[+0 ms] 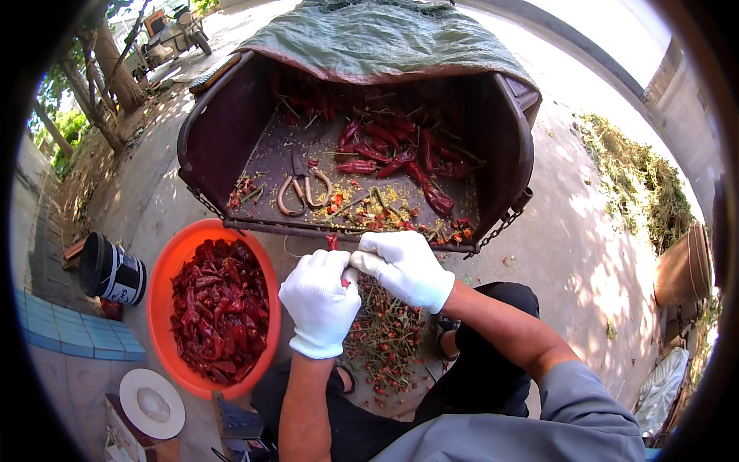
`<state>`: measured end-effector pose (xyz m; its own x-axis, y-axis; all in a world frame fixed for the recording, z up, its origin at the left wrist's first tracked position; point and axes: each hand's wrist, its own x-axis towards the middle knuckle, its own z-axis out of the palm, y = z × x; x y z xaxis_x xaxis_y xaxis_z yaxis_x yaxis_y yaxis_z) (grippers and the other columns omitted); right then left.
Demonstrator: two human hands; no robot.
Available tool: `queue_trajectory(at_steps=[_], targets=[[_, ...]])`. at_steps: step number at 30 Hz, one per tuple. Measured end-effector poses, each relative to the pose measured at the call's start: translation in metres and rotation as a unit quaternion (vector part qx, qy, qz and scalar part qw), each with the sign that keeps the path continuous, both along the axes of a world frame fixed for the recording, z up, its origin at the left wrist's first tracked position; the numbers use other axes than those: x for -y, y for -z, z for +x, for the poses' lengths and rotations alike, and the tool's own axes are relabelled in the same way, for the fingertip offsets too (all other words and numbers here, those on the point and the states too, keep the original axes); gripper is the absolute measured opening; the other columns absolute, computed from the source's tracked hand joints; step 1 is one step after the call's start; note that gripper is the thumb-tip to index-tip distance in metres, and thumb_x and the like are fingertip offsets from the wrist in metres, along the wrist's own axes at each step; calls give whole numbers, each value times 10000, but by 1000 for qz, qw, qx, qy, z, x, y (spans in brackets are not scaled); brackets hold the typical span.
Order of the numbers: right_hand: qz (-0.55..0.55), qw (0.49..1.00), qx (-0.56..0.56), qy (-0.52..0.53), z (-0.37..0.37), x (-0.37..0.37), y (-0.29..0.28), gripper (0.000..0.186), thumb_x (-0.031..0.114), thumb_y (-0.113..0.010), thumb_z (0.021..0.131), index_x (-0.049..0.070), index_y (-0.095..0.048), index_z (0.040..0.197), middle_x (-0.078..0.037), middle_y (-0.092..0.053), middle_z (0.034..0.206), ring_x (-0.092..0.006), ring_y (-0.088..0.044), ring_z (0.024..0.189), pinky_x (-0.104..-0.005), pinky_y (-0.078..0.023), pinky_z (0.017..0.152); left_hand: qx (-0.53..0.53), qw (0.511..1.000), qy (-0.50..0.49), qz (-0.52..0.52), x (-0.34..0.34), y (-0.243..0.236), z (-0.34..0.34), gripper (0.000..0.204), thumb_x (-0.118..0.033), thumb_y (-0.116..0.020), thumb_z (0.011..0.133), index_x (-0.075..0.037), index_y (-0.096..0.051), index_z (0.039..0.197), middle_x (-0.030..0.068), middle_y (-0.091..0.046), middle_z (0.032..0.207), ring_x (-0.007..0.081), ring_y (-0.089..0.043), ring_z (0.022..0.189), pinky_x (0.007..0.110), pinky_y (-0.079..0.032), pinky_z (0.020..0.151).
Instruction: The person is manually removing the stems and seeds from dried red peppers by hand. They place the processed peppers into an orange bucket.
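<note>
My left hand [320, 304], in a white knit glove, is closed around a red chili pepper [332, 242], which shows only as bits of red above and beside the fingers. Touching it, my gloved right hand [406, 267] has its thumb and fingers pinched together; what lies between them is hidden. Just beyond both hands, a dark metal cart bed [262, 165] holds whole red chili peppers [381, 146], scattered seeds and scissors [305, 189] with looped handles. To the left, an orange basin [156, 308] is filled with red pepper pieces [215, 316].
Stems and pepper scraps [385, 339] lie on the ground between my feet. A green tarp [385, 38] covers the cart's far part. Chains hang at its front corners. A black bucket [112, 269] lies left, a white hat [152, 403] lower left, dried plants [635, 181] right.
</note>
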<state>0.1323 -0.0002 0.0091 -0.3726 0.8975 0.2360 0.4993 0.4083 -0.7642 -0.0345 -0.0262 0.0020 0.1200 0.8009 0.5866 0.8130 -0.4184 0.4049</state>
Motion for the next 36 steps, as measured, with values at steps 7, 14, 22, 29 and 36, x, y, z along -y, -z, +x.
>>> queue_trajectory(at_steps=[7, 14, 22, 29, 36], targets=[[-399, 840, -364, -44, 0, -8, -3, 274, 293, -592, 1011, 58, -602, 870, -34, -645, 731, -142, -641, 639, -267, -515, 577, 310, 945, 35, -93, 0, 0, -2, 153, 13, -781, 767, -22, -697, 891, 45, -686, 787, 142, -635, 685, 263, -493, 618], [-161, 969, -157, 99, 42, -37, -8, 221, 234, -627, 964, 44, -592, 1071, -116, -672, 913, -244, -683, 740, -364, -559, 680, 571, 798, 75, -178, 1, -17, -13, 98, -17, -733, 861, -1, -683, 943, 1, -658, 916, 56, -574, 792, 212, -472, 713], [6, 857, 453, 246, 87, -62, 28, 266, 182, -698, 823, 61, -611, 1043, -173, -680, 1015, -355, -688, 924, -476, -548, 770, 547, 799, 100, -231, 3, -16, -15, 78, 1, -641, 891, 18, -638, 967, 115, -720, 939, 168, -692, 858, 292, -553, 823], [-51, 969, 118, 212, 85, -66, 28, 332, 234, -726, 877, 10, -666, 1113, -132, -728, 969, -247, -701, 752, -372, -548, 638, 371, 911, 58, -170, 2, -20, -6, 292, -15, -732, 845, 14, -698, 1133, 24, -705, 924, 60, -620, 745, 236, -520, 679], [-393, 899, -192, -9, 31, -30, -21, 332, 390, -662, 965, 59, -672, 939, -13, -672, 739, -60, -598, 566, -202, -457, 486, 120, 986, 68, -95, 3, -15, 2, 526, -82, -826, 728, -77, -683, 1235, 126, -709, 966, 239, -694, 850, 328, -542, 771]])
